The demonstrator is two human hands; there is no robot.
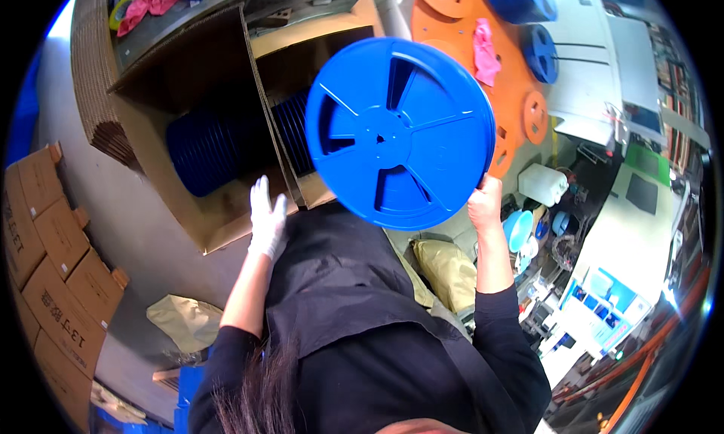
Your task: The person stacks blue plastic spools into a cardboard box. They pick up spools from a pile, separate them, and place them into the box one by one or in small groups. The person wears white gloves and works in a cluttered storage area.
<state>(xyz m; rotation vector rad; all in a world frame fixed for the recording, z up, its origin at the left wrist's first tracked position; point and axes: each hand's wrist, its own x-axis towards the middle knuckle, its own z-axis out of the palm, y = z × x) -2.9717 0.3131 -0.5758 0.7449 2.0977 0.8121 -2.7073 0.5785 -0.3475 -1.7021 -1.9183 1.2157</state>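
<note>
A large blue plastic reel (445,144) with cut-out windows is held up in front of me, its round face turned toward me. My right hand (486,202), bare, is closed on its lower right rim. Whether more than one reel is in that grip I cannot tell. My left hand (267,217), in a white glove, holds nothing and has its fingers apart beside the near edge of an open cardboard box (173,196). Rows of blue reels (200,155) stand on edge in the box, on both sides of a cardboard divider (268,106). The held reel hides part of the right compartment.
Behind the reel is an orange rotary table (513,121) with more blue reels (540,53) and a pink cloth (486,53). Stacked cartons (56,283) rise at the left. A tan sack (445,272) and a white jerrycan (541,184) lie at my right.
</note>
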